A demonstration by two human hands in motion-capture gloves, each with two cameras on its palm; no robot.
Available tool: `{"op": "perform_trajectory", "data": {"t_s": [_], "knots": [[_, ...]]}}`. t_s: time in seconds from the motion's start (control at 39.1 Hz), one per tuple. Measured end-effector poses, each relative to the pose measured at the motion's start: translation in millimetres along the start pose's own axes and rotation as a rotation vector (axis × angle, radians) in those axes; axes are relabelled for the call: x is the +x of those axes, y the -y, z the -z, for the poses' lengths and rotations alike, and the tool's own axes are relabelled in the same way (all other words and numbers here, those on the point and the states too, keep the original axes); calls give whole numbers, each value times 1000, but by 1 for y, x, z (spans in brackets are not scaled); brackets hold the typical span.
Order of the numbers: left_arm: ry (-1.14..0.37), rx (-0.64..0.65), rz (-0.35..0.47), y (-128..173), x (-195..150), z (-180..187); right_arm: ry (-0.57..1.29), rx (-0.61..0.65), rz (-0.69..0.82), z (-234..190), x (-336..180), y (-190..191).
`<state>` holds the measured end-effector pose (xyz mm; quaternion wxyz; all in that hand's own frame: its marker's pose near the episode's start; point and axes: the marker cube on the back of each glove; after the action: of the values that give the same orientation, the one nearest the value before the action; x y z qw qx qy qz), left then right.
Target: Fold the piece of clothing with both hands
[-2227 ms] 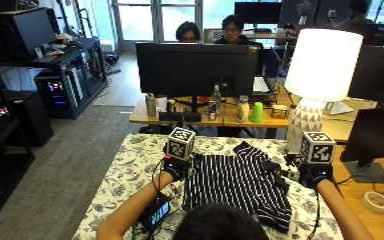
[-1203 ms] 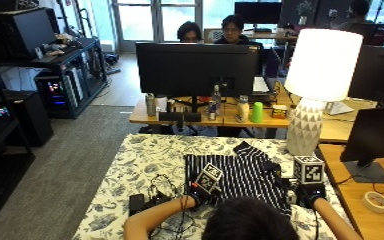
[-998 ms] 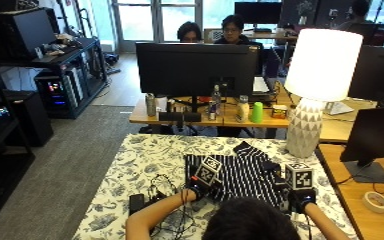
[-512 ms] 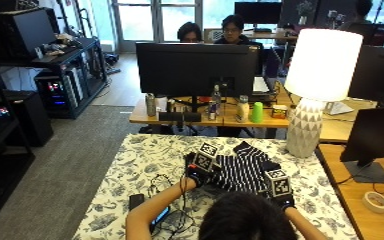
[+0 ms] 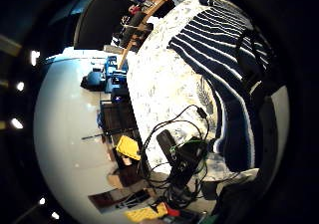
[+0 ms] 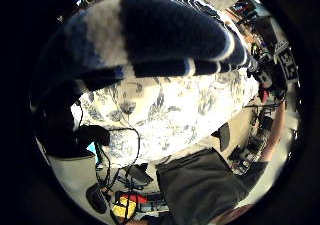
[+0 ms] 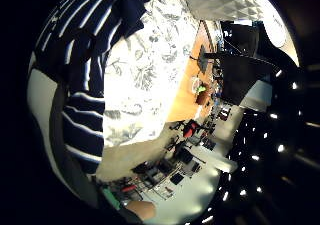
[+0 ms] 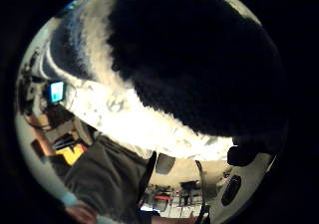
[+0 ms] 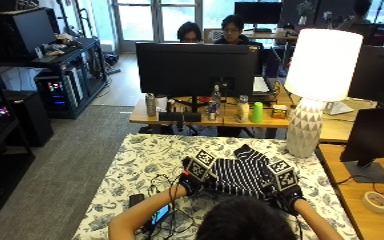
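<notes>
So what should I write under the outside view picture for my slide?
A person's left hand and right hand lift the striped top off the flowery tablecloth.

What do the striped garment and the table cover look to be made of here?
Striped garment: looks like a knit, probably wool or cotton, matte; the left thumb side palm view shows a fuzzy, looped texture. Table cover: seems a thin printed woven cloth, white with a grey floral pattern, lying flat; fibre unclear.
</notes>
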<state>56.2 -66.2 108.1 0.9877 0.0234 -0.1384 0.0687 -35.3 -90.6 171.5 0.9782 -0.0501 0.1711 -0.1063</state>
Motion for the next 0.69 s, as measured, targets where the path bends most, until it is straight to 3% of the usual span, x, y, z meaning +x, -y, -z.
{"op": "perform_trajectory", "data": {"t_s": [0.2,0.38,0.51,0.69], "knots": [[-17,-91,-100,-73,8,16,-33,-43,88,22,-15,-59],[-128,-179,-206,-112,4,41,-49,-172,135,53,-23,-99],[-211,-203,-185,-86,-17,47,-53,-228,95,81,-11,-89],[-246,-225,-69,-16,-35,45,-160,-290,-135,111,12,-24]]}}
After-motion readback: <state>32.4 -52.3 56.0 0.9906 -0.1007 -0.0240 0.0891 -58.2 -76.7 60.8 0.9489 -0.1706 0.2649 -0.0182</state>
